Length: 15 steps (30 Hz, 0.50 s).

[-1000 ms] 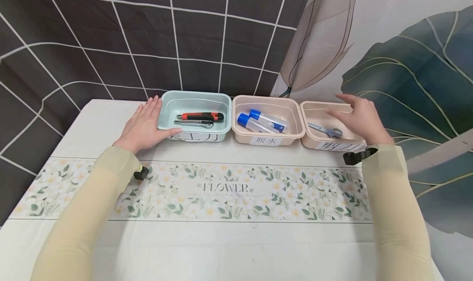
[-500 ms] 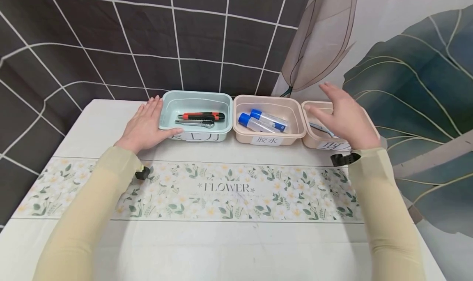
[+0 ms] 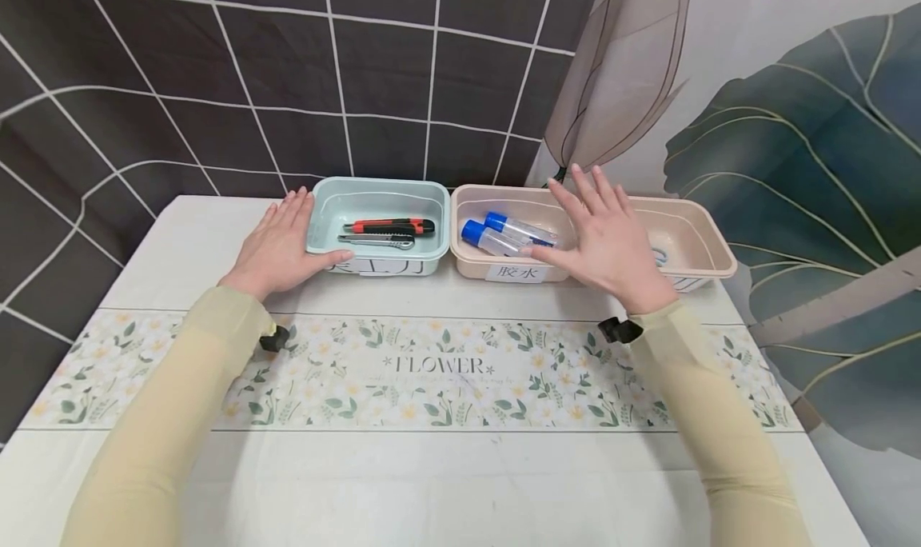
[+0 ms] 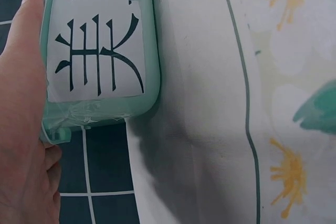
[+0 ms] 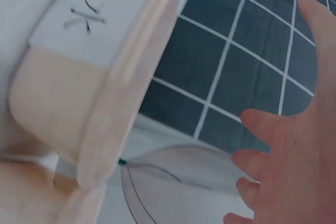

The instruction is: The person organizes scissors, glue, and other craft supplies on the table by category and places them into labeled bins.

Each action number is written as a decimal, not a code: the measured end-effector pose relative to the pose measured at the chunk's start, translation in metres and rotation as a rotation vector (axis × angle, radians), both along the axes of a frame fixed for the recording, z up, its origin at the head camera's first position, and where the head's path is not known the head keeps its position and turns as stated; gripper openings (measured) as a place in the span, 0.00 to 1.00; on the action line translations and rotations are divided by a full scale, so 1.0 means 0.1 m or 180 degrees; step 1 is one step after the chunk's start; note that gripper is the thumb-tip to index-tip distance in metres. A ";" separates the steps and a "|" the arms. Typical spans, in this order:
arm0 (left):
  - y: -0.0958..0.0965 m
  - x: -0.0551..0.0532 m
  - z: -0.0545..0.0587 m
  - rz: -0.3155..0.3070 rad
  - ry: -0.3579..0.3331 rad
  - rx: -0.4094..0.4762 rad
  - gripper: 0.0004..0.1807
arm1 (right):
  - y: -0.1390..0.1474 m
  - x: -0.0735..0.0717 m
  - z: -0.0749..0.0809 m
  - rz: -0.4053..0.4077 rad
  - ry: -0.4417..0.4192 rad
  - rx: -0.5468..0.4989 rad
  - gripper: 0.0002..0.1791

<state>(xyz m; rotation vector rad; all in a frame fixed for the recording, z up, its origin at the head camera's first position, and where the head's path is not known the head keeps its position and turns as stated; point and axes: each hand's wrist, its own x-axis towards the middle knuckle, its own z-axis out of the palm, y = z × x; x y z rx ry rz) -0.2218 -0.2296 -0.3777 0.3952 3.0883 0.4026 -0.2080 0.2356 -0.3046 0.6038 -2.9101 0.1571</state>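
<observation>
My left hand (image 3: 281,243) rests against the left end of a light blue plastic bin (image 3: 331,203), thumb along its front rim and fingers straight at its side. Inside the bin lie a red-and-black utility knife (image 3: 392,226) and a grey utility knife (image 3: 377,241). My right hand (image 3: 604,239), fingers spread, hovers over the right part of the middle pink bin (image 3: 475,269), holding nothing. Two blue-capped glue bottles (image 3: 496,239) lie in that bin, partly behind the thumb. Scissors (image 3: 659,256) in the right pink bin (image 3: 708,247) are mostly hidden by my hand.
All three bins stand in a row at the back of the white table (image 3: 432,483), with paper labels in front. A flower-patterned strip (image 3: 446,403) crosses the table before them. A dark gridded cloth (image 3: 273,67) hangs behind, a leaf-print curtain (image 3: 791,171) to the right.
My right hand has moved left, from over the right pink bin to over the middle one, and its fingers have spread. The left hand stays against the blue bin.
</observation>
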 end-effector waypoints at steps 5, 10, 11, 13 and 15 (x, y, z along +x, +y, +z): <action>0.02 -0.02 -0.01 -0.0002 0.0006 0.0006 0.67 | -0.11 0.00 -0.17 -0.0014 0.0013 -0.0002 0.58; 0.02 -0.01 0.01 -0.0007 -0.0005 -0.0011 0.67 | -0.19 0.02 -0.31 -0.0023 -0.0018 -0.0084 0.61; 0.02 0.00 0.01 -0.0003 -0.0005 -0.0017 0.67 | -0.21 0.02 -0.33 -0.0020 -0.0022 -0.0093 0.61; 0.01 0.01 0.02 0.0001 -0.0005 -0.0018 0.67 | -0.24 0.02 -0.37 -0.0019 -0.0034 -0.0107 0.61; 0.01 0.01 0.02 0.0012 -0.0001 -0.0008 0.67 | -0.27 0.02 -0.40 -0.0022 -0.0009 -0.0129 0.61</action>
